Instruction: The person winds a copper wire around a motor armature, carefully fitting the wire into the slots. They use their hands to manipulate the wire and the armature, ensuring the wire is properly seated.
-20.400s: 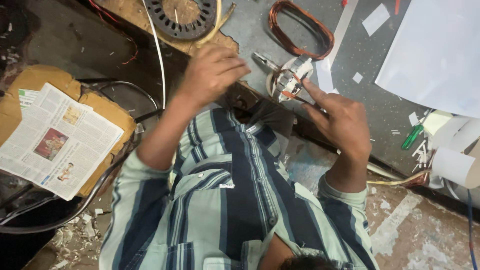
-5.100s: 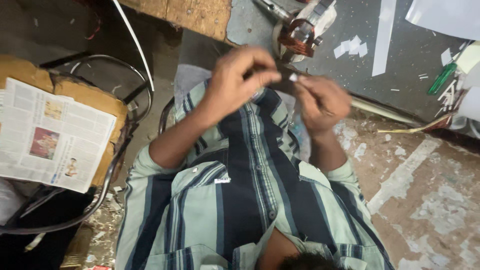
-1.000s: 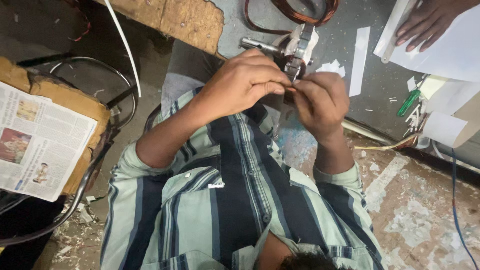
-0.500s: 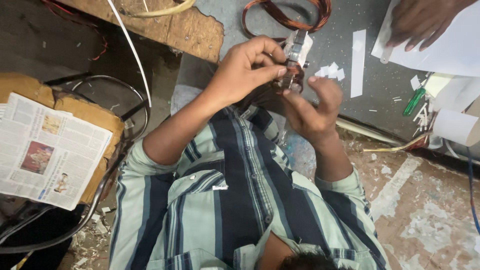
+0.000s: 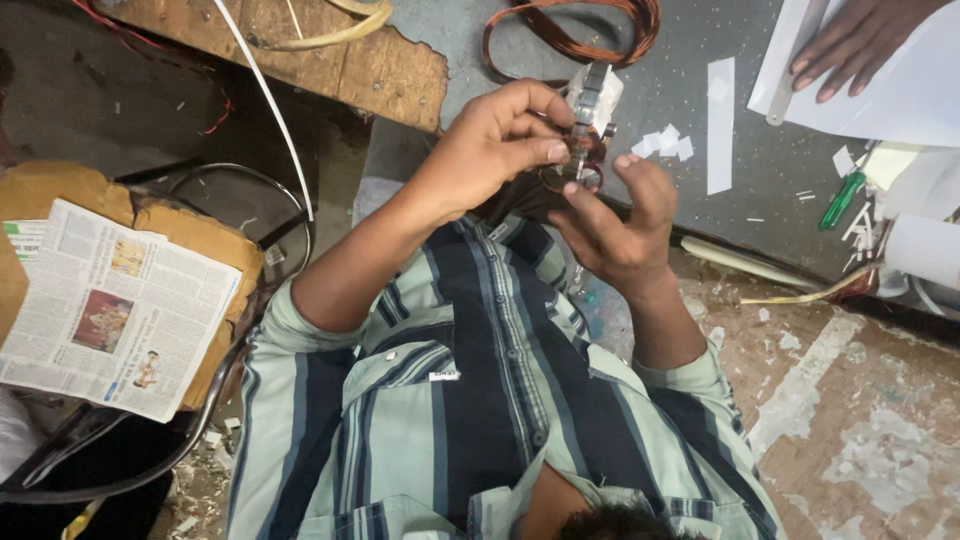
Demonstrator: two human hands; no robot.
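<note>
- The person wore a green and navy striped shirt (image 5: pixel 470 400), seen from above, with both forearms raised toward the bench (image 5: pixel 760 230).
- A newspaper (image 5: pixel 110 310) lay on a brown cushion (image 5: pixel 200 240) to the person's left, on a seat with a dark metal frame (image 5: pixel 150 470).
- The floor (image 5: pixel 860 440) to the person's right was pale and worn, with paper scraps scattered over it.
- The right hand (image 5: pixel 615 235) was held palm up under a small coil (image 5: pixel 585 165) wound on a metal core; its fingers (image 5: pixel 640 180) were curled narrow against the coil's underside.
- The left hand (image 5: pixel 495 150) came in from above and to the left; its fingers (image 5: pixel 545 150) were pinched on the coil's edge. Both hands held the coil.
- The coil was held at the near edge of the bench, just in front of the person's chest. Whether it rested on the bench could not be told.
- Small white paper bits (image 5: pixel 665 142) and a white strip (image 5: pixel 720 120) lay on the bench just beyond the coil.
- A green screwdriver (image 5: pixel 840 198) lay further right, near a white roll (image 5: pixel 925 250).
- A copper wire loop (image 5: pixel 575 30) lay at the far side of the bench.
- A worn wooden board (image 5: pixel 330 60) lay far left, with a white cable (image 5: pixel 265 110) crossing it.
- Another person's hand (image 5: pixel 850 45) rested flat on a white sheet (image 5: pixel 900 90) at far right.
</note>
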